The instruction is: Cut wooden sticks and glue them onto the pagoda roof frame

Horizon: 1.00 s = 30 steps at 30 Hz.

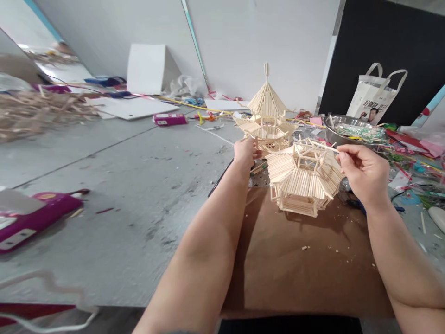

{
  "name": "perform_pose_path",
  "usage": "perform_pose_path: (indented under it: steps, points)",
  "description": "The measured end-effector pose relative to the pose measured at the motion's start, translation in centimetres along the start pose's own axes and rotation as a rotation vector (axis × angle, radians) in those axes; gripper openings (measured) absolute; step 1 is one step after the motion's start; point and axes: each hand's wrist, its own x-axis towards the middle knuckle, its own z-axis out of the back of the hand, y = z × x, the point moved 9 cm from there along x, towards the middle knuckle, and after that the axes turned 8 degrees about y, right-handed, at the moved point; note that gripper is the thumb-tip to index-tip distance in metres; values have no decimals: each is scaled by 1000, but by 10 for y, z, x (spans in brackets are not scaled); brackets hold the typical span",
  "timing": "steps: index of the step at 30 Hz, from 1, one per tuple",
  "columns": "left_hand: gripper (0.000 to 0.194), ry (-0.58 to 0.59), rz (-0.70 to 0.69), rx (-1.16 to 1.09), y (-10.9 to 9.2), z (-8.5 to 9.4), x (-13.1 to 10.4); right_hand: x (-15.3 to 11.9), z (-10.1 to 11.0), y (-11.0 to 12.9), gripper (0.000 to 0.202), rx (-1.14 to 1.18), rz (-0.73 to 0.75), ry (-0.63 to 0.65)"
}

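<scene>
A roofed pavilion model (301, 181) built of thin wooden sticks stands on the brown board (295, 269). My right hand (363, 171) pinches a thin wooden stick (327, 147) at one end, and the stick reaches over the open frame at the model's top. Behind and to the left is a taller stick pagoda (267, 104) with a pointed roof and a finial. My left hand (245, 152) is beside the pagoda's lower part, above some loose sticks (257, 168). Its fingers are curled, and what they hold, if anything, is hidden.
A metal bowl (328, 132) of wrapped bits and a white paper bag (370, 99) are at the back right, amid clutter. Purple power strips (52, 215) lie at left, with a blurred heap of sticks (38, 111) behind. Small scraps (305, 247) dot the brown board.
</scene>
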Motion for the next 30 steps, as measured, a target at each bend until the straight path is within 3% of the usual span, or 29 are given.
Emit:
perform_pose_path:
  steps: [3,7,10,12,14,17,19,23,26,28,30]
  points:
    - [8,-57,-11,53,-4,10,-12,-1,0,3,17,-66,32,-5]
    - [9,-147,-87,109,-21,27,-32,2,1,-2,18,13,2,-12]
    - [13,-184,-277,46,-50,35,-57,5,3,-10,17,126,-50,0]
    - [17,-183,-436,-28,-72,35,-84,3,6,-17,16,220,-91,7]
    - [18,-161,-499,-47,-84,30,-115,-3,12,-24,15,328,-123,-4]
    - [15,-59,-564,-51,-88,13,-172,-20,22,-36,14,487,-157,-58]
    - [15,114,-598,-39,-80,-9,-213,-34,25,-45,14,600,-205,-91]
    - [13,483,-343,91,-26,-60,-269,-57,13,-60,15,762,-307,-85]
    - [14,610,-232,126,-2,-84,-286,-61,8,-59,15,712,-306,-72]
    - [18,612,-256,135,-8,-89,-284,-54,13,-46,15,547,-226,-63]
    - [23,564,-350,198,-28,-87,-277,-42,26,-20,15,270,-56,-77]
